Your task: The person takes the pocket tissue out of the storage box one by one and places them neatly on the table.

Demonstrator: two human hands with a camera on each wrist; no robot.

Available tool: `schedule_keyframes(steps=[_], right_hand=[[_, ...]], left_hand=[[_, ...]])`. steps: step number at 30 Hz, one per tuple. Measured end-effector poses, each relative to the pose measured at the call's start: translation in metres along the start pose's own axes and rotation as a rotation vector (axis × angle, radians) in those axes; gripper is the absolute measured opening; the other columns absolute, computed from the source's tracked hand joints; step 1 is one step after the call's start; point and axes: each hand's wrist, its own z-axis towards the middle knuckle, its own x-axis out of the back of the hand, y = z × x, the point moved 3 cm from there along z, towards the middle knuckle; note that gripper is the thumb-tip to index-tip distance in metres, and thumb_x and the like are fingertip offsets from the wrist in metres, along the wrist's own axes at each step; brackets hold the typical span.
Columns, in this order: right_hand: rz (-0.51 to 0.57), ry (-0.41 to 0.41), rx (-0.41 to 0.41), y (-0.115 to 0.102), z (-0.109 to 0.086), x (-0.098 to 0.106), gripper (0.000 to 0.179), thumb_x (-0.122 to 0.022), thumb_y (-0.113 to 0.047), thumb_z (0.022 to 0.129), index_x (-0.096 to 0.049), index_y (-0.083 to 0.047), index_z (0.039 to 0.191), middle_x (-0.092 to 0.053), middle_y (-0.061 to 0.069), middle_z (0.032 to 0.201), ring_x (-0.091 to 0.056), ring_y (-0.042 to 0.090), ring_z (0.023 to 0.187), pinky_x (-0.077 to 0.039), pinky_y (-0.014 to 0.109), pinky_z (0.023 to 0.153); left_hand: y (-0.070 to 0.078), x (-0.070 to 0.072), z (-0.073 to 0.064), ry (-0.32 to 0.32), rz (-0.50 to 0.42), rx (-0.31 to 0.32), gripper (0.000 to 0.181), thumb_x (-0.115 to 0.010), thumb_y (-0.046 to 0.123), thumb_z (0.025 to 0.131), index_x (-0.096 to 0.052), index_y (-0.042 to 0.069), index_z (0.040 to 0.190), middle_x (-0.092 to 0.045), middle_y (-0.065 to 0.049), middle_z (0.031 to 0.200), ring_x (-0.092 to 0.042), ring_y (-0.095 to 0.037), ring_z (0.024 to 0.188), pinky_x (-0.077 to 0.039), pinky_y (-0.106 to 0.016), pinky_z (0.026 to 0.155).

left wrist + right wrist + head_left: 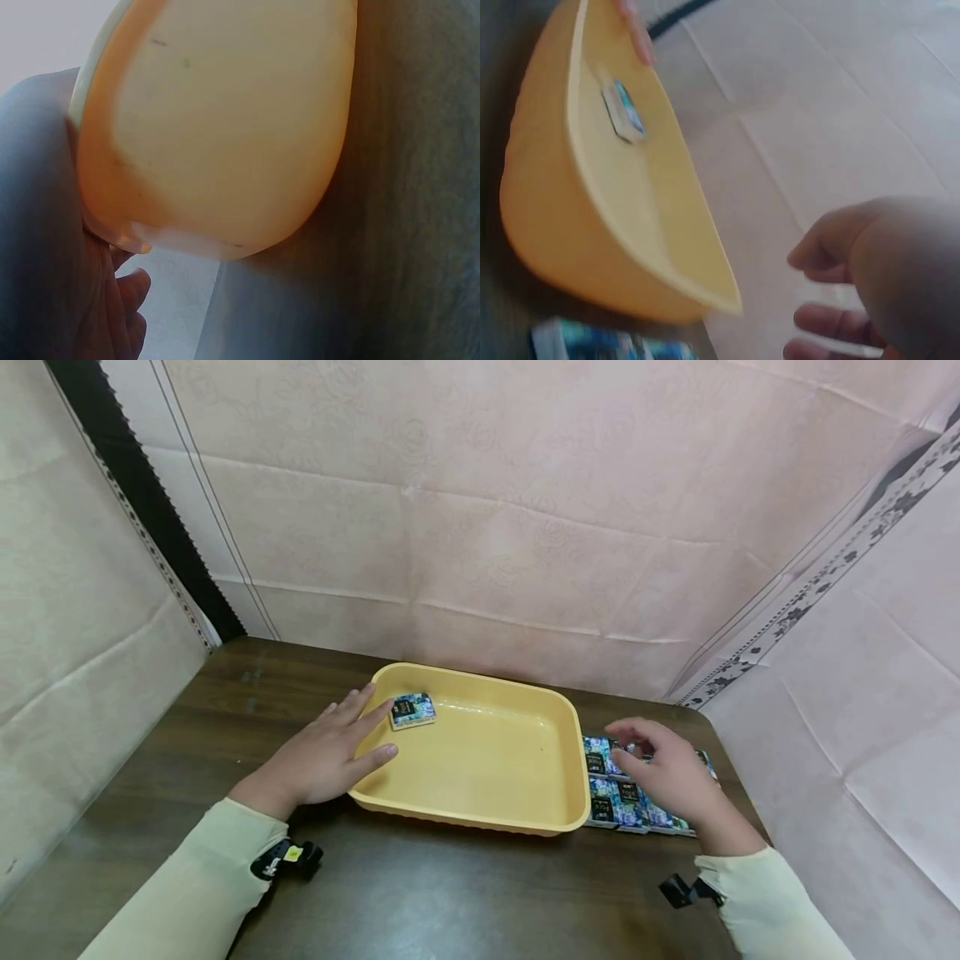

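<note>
A yellow plastic tray (480, 760) sits on the table, with one small blue patterned box (412, 710) lying in its far left corner. My left hand (330, 756) rests over the tray's left rim, fingers extended, fingertips beside that box. In the left wrist view the hand lies along the edge of the tray (225, 135). To the right of the tray, several matching small boxes (603, 802) lie in rows. Above them hovers my right hand (663, 768), its fingers loosely bent and nothing held between them. The right wrist view shows this hand (855, 277) apart from the tray (622, 225).
The dark wooden table (420, 893) is bordered by pale cloth at the back (480, 527) and on both sides. A black strip (142, 493) runs down the cloth at the left. Each wrist wears a small black camera on a strap.
</note>
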Motion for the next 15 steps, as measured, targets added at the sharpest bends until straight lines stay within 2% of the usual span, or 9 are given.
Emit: schedule_keyframes(steps=[4, 9, 15], right_hand=[[0.04, -0.034, 0.13, -0.026, 0.023, -0.015, 0.029, -0.076, -0.023, 0.109, -0.076, -0.022, 0.138, -0.075, 0.004, 0.124, -0.068, 0.021, 0.102, -0.06, 0.037, 0.082], [0.048, -0.107, 0.267, -0.053, 0.055, -0.044, 0.028, -0.077, -0.022, 0.108, -0.077, -0.023, 0.136, -0.076, 0.004, 0.132, -0.07, 0.018, 0.107, -0.065, 0.041, 0.089], [0.025, -0.194, 0.389, -0.085, 0.087, -0.074, 0.032, -0.074, -0.021, 0.109, -0.076, -0.018, 0.14, -0.072, 0.0, 0.139, -0.073, 0.029, 0.118, -0.067, 0.045, 0.094]], left_hand=[[-0.001, -0.001, 0.001, -0.003, 0.004, 0.009, 0.09, -0.035, 0.081, 0.112, -0.021, 0.027, 0.182, 0.003, -0.006, 0.192, -0.008, -0.041, 0.178, -0.015, -0.068, 0.142], [-0.002, -0.002, 0.0, -0.004, 0.006, 0.009, 0.089, -0.038, 0.079, 0.112, -0.021, 0.027, 0.182, 0.002, -0.006, 0.192, -0.008, -0.042, 0.178, -0.015, -0.067, 0.142], [-0.001, -0.002, 0.001, -0.003, 0.02, 0.002, 0.09, -0.034, 0.081, 0.111, -0.02, 0.027, 0.182, 0.002, -0.006, 0.192, -0.008, -0.042, 0.177, -0.015, -0.068, 0.142]])
